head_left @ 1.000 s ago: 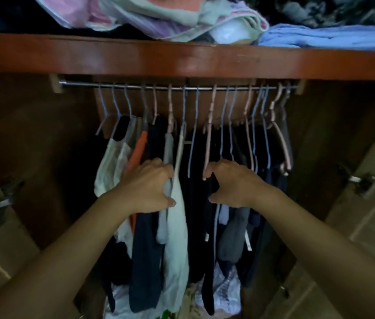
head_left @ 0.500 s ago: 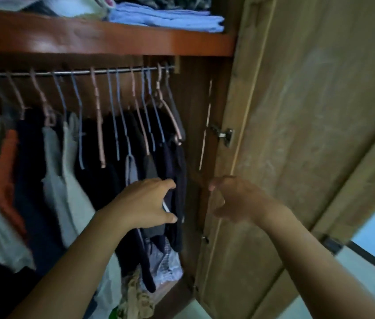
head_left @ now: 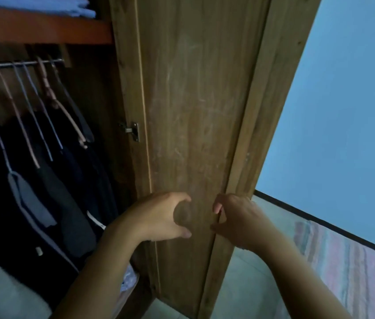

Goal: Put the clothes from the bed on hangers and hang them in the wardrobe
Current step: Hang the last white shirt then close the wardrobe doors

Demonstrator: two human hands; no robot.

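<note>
Left of the fingers, dark clothes (head_left: 71, 203) hang in the wardrobe (head_left: 43, 31): soft, light, best taken by the hanger neck. Left hand (head_left: 158, 217) loosely curled, empty; right hand (head_left: 239, 222) likewise, before the door (head_left: 195, 111)

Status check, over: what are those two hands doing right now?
Left hand, right hand empty, fingers loosely curled. Dark clothes on wire hangers. Open wooden wardrobe door ahead.

Both forearms are bare from the wrist to the lower edge of the view, with no sleeve showing. The left hand (head_left: 158, 217) and the right hand (head_left: 239, 223) wear no gloves, and their fingernails are short and plain.
</note>
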